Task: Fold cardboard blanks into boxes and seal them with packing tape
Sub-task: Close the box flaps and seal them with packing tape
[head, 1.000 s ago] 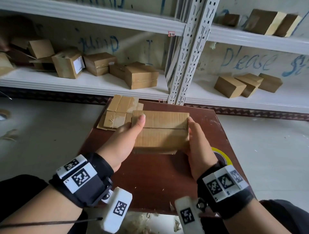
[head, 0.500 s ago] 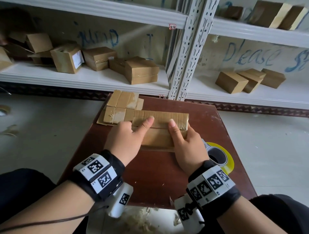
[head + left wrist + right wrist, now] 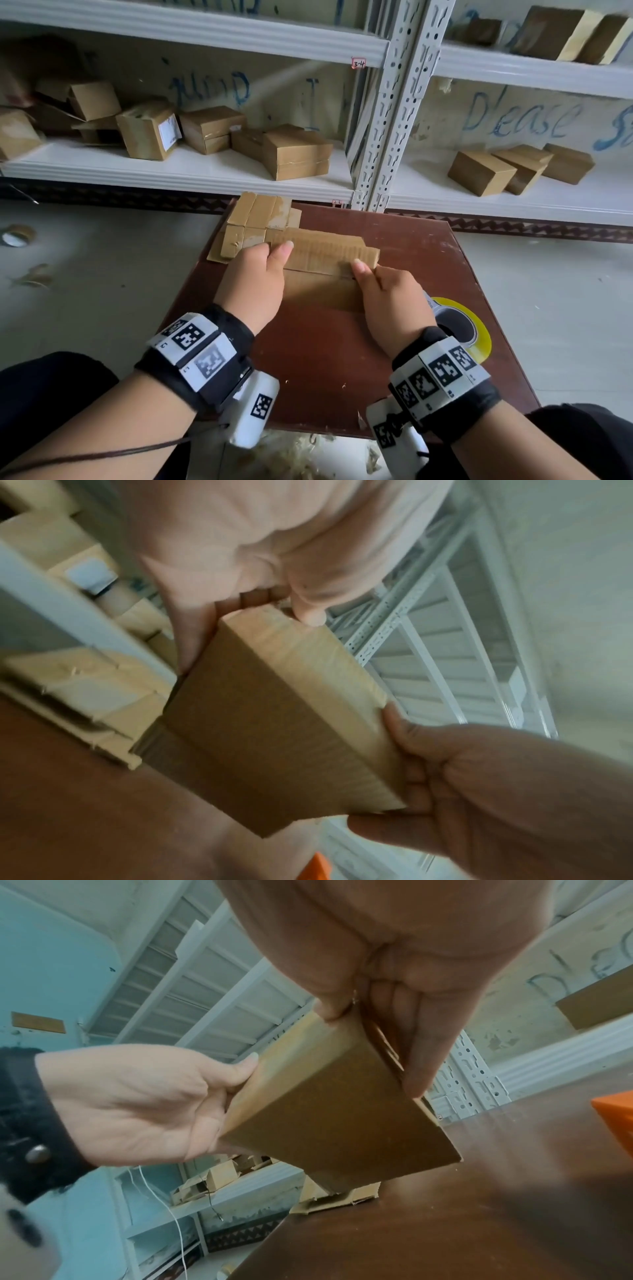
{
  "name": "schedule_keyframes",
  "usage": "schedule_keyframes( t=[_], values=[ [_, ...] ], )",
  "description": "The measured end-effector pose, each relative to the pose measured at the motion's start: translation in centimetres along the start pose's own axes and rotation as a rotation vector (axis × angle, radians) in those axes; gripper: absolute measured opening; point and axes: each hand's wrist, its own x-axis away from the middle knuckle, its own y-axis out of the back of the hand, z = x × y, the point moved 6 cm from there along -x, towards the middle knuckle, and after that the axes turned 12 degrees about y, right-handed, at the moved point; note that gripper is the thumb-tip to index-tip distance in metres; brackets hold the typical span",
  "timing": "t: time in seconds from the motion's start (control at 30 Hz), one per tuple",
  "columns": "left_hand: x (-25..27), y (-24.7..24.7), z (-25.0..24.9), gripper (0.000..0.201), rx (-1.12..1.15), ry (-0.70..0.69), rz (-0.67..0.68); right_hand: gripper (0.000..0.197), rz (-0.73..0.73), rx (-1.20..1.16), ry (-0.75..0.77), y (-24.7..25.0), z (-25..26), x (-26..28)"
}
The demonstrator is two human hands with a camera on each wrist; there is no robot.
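Box: the cardboard box stands on the brown tabletop, near its middle, held between both hands with its top flaps folded in.
Long axis: it runs left to right across the person, so each hand sits at one end.
Left grip: the left hand clasps the left end, thumb laid on the far top flap, the other fingers hidden in the head view; the right wrist view shows them curled under that end.
Right grip: the right hand clasps the right end, thumb on top by the seam, fingers pressed flat against the end face.
Seam: a dark line where the two top flaps meet lies between the thumbs; no tape is visible on it, so I judge sealing not yet done.
Tape: a yellow roll of packing tape lies on the tabletop just right of the right wrist, so the right hand is nearer to it.
Blanks: flat cardboard blanks lie at the far left edge, touching the box.
Beyond: white shelves carry finished boxes.
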Motion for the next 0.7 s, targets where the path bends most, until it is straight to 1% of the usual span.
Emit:
schedule_keyframes(
  t=[0.03, 0.13, 0.17, 0.2, 0.23, 0.27, 0.3, 0.37, 0.4, 0.43, 0.5, 0.53, 0.57, 0.6, 0.63, 0.7],
  values=[
    [-0.1, -0.1, 0.2, 0.055, 0.045, 0.02, 0.017, 0.057, -0.021, 0.004, 0.004, 0.2, 0.0, -0.1],
    [0.0, -0.2, 0.2, 0.054, 0.116, 0.006, 0.03, 0.056, -0.108, -0.024, 0.023, 0.8, -0.3, -0.6],
    [-0.1, -0.3, 0.3, 0.055, 0.157, 0.004, 0.027, 0.05, -0.133, -0.03, 0.046, 1.0, -0.4, -0.7],
    [-0.2, -0.5, 0.7, 0.058, 0.227, 0.034, 0.043, 0.041, -0.165, -0.034, 0.086, 1.3, -0.3, -0.8],
    [-0.4, -0.8, 1.2, 0.064, 0.326, 0.091, 0.084, 0.028, -0.202, -0.042, 0.13, 1.6, -0.1, -0.8],
    [-0.5, -1.1, 1.5, 0.074, 0.43, 0.17, 0.138, 0.013, -0.237, -0.066, 0.164, 2.0, 0.2, -0.7],
    [-0.7, -1.3, 1.9, 0.083, 0.509, 0.244, 0.172, 0.011, -0.259, -0.095, 0.183, 2.2, 0.4, -0.7],
    [-0.9, -1.3, 2.1, 0.087, 0.608, 0.334, 0.187, 0.03, -0.277, -0.162, 0.201, 2.4, 0.8, -0.4],
    [-0.9, -1.2, 2.1, 0.092, 0.641, 0.361, 0.186, 0.034, -0.281, -0.202, 0.206, 2.4, 1.2, -0.1],
    [-0.9, -1.3, 2.1, 0.091, 0.66, 0.377, 0.188, 0.038, -0.278, -0.247, 0.207, 2.2, 1.6, 0.2],
    [-0.4, -1.3, 1.7, 0.08, 0.634, 0.354, 0.155, 0.054, -0.276, -0.319, 0.205, 1.9, 2.2, 1.1],
    [-0.1, -1.2, 1.4, 0.078, 0.599, 0.321, 0.129, 0.062, -0.265, -0.346, 0.202, 1.8, 2.4, 1.3],
    [0.3, -1.0, 1.0, 0.077, 0.543, 0.278, 0.096, 0.069, -0.246, -0.361, 0.197, 1.7, 2.6, 1.4],
    [0.6, -0.9, 0.6, 0.072, 0.469, 0.226, 0.065, 0.07, -0.229, -0.344, 0.191, 1.7, 2.4, 1.3],
    [0.9, -0.7, 0.3, 0.068, 0.39, 0.172, 0.037, 0.062, -0.224, -0.296, 0.195, 1.8, 2.3, 1.1],
    [1.4, -0.4, -0.4, 0.065, 0.289, 0.085, -0.001, 0.03, -0.233, -0.218, 0.194, 1.8, 1.7, 0.5]
  ],
)
